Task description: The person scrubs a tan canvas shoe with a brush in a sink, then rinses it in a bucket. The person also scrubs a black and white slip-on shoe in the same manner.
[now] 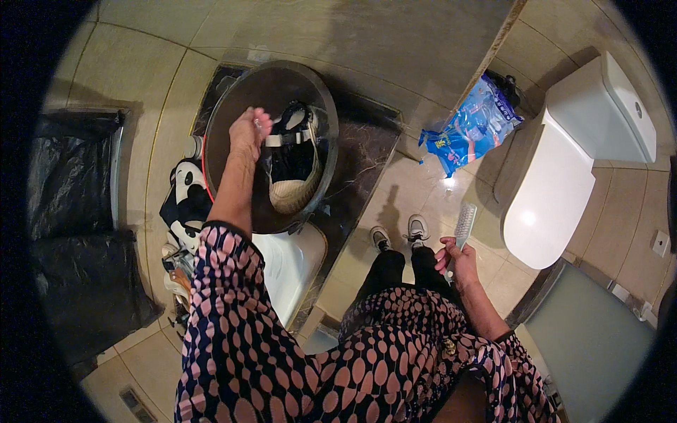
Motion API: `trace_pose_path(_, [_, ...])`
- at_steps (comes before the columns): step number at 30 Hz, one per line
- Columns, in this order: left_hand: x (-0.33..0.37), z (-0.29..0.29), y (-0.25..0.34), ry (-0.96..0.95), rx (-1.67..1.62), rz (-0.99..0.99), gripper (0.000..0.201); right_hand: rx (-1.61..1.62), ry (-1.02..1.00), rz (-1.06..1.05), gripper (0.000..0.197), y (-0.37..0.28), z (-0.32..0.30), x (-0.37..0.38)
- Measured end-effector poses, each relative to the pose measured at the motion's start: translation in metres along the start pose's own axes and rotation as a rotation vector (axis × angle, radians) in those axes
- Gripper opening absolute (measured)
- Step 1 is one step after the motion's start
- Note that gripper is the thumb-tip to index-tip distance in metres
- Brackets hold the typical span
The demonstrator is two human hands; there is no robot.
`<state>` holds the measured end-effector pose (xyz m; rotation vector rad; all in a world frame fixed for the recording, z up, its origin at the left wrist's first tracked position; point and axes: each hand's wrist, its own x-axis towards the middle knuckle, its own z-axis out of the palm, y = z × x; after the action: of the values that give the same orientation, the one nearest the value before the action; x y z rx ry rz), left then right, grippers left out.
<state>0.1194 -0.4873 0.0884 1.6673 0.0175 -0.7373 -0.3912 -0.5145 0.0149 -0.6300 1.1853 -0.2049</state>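
A black shoe (pixel 305 151) with a white strap and a cream, ribbed-looking end lies in a round dark basin (pixel 326 92). Over the basin, just left of the strap, is my left hand (pixel 249 135), its wet-looking fingers loosely bent and slightly blurred. No object shows in it, and a small gap seems to separate it from the shoe. Lower and to the right, in front of my body, my right hand (pixel 458 264) is closed round the handle of a pale scrubbing brush (pixel 464 224). The brush head points up, away from me.
The basin sits above a white sink (pixel 285 264) on a dark stone counter (pixel 363 166). A black-and-white cartoon-patterned item (pixel 187 187) is at its left. A blue plastic package (pixel 476 127) stands beside a white toilet (pixel 546 197). Black plastic sheeting (pixel 74 211) covers the far left.
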Motion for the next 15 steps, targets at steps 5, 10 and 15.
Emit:
trace_pose_path(5, [-0.03,0.032,0.016,-0.264,0.482,0.075,0.026,-0.022,-0.013,0.021,0.023,0.001,0.004,0.006])
trace_pose_path(10, [-0.025,0.033,-0.002,-0.285,1.147,0.313,0.033,0.002,-0.035,0.03,0.022,0.005,0.003,0.005])
trace_pose_path(15, [-0.027,0.054,0.019,-0.443,1.59,0.108,0.055,-0.028,0.015,0.052,0.022,0.016,-0.01,0.008])
